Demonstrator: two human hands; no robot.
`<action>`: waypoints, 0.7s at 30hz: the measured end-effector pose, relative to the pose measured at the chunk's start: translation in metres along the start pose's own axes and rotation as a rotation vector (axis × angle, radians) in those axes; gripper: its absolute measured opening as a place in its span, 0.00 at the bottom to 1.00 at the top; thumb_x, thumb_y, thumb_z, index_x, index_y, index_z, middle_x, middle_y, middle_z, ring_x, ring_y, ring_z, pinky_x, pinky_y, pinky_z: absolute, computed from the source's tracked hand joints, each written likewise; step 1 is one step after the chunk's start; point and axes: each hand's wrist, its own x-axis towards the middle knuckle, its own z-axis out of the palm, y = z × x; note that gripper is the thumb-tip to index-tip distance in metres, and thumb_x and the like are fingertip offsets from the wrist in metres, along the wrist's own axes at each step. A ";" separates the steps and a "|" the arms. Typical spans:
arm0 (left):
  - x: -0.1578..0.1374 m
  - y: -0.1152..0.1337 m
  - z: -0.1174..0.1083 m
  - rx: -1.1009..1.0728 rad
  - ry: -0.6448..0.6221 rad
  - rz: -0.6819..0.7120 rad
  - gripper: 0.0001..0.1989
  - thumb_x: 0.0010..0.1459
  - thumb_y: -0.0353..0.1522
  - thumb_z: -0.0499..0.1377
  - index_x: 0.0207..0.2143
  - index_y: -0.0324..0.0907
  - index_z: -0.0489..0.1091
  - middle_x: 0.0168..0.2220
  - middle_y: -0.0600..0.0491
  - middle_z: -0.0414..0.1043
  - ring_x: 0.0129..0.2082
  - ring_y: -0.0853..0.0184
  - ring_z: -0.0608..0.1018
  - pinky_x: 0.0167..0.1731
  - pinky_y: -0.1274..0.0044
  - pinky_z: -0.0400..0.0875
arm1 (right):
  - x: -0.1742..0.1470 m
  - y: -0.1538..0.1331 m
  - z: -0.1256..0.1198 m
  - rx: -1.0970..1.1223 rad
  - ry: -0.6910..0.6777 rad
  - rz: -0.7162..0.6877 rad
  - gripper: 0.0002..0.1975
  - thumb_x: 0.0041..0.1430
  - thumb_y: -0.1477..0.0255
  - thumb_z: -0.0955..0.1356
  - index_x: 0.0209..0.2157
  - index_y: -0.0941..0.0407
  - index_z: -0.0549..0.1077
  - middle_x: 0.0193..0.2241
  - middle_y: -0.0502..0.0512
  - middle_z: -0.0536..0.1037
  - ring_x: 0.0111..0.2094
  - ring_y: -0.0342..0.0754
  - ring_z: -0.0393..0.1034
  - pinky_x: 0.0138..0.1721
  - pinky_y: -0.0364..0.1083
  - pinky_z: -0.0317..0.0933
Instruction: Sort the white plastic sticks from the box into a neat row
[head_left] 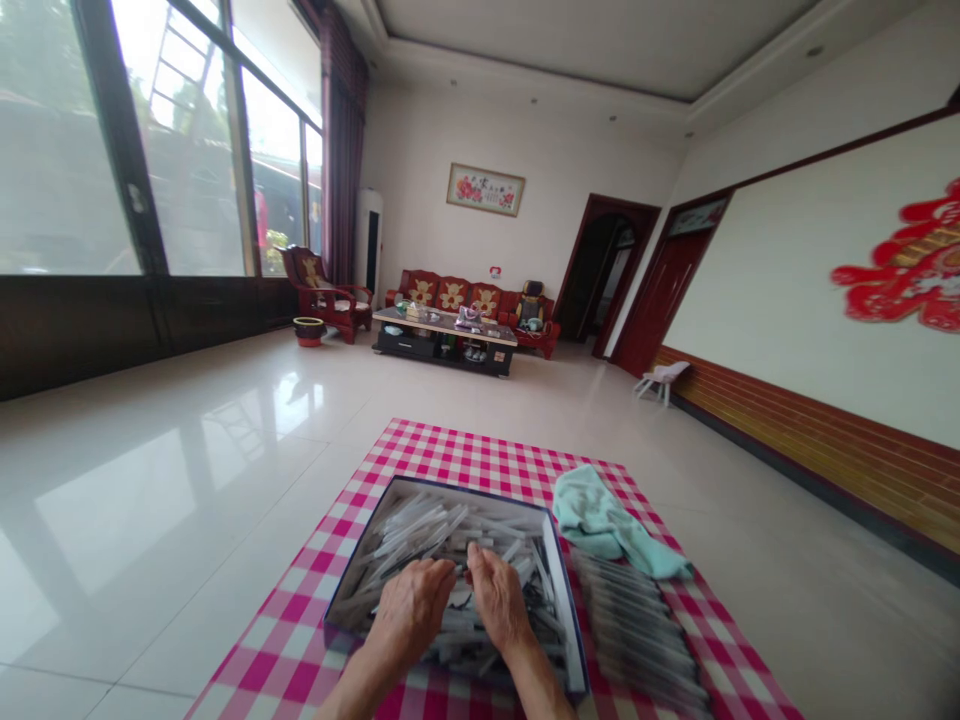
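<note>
Both of my hands are over a shallow box with a dark blue edge and pale inside walls. It is heaped with slim plastic pieces, clear, white and dark, that look like pen parts. My left hand is closed, its fingers curled and pinched together. Close beside it, my right hand is closed too, thumb and fingers pressed together. What lies between the fingers is too small or blurred to make out. To the right, a row of slim dark-and-clear sticks, like pens, lies side by side, blurred.
A mint-green cloth lies crumpled behind the row. Everything rests on a pink-and-white checked tablecloth. Farther off stand a low coffee table, a wooden sofa, an armchair, and a small pale stool by the right wall.
</note>
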 end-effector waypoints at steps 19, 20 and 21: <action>0.000 -0.001 0.001 -0.017 0.000 -0.006 0.14 0.65 0.34 0.46 0.35 0.45 0.71 0.32 0.54 0.75 0.35 0.66 0.77 0.33 0.78 0.65 | -0.002 -0.001 -0.002 0.047 0.032 -0.052 0.19 0.63 0.60 0.57 0.24 0.55 0.67 0.22 0.51 0.70 0.27 0.47 0.65 0.30 0.43 0.57; 0.000 0.000 0.001 -0.017 0.002 -0.007 0.14 0.65 0.33 0.46 0.34 0.45 0.70 0.32 0.54 0.75 0.35 0.66 0.77 0.33 0.79 0.64 | -0.002 -0.001 -0.003 0.067 0.021 -0.057 0.18 0.62 0.61 0.57 0.25 0.55 0.68 0.24 0.51 0.71 0.27 0.47 0.65 0.31 0.42 0.58; 0.000 0.000 0.000 -0.016 0.005 -0.009 0.14 0.65 0.33 0.46 0.34 0.44 0.70 0.32 0.55 0.75 0.35 0.66 0.77 0.32 0.79 0.64 | -0.003 -0.002 -0.003 0.080 0.007 -0.066 0.16 0.62 0.63 0.58 0.27 0.55 0.69 0.25 0.51 0.72 0.28 0.47 0.65 0.31 0.42 0.58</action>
